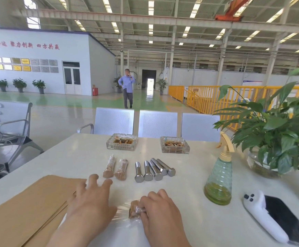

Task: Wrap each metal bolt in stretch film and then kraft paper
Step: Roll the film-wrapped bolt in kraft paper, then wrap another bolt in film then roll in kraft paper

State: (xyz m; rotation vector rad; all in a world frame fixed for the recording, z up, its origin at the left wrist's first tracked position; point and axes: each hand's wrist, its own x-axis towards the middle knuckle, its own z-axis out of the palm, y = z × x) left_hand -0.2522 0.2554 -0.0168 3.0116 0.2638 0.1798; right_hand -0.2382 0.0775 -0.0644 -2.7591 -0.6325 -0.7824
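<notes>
Two finished bundles [115, 168], each a bolt wrapped in brown kraft paper with a glossy film skin, lie side by side on the white tabletop [189, 175]. Just to their right, five bare silver hex-head metal bolts [154, 170] wait in a close row, untouched. A third bolt is in work near the front edge: the brown-wrapped bolt [135, 210] sits on a sheet of clear stretch film [122, 213], and the right hand [160, 213] pinches its end with curled fingers. The left hand [91, 198] lies spread flat, fingers straight, pressing the film down beside the stack of tan kraft paper sheets [29, 207]. By my reading, two bolts are done, one is mid-wrap, and five remain. The film is nearly invisible here, so how far round the bolt it goes is hard to tell.
</notes>
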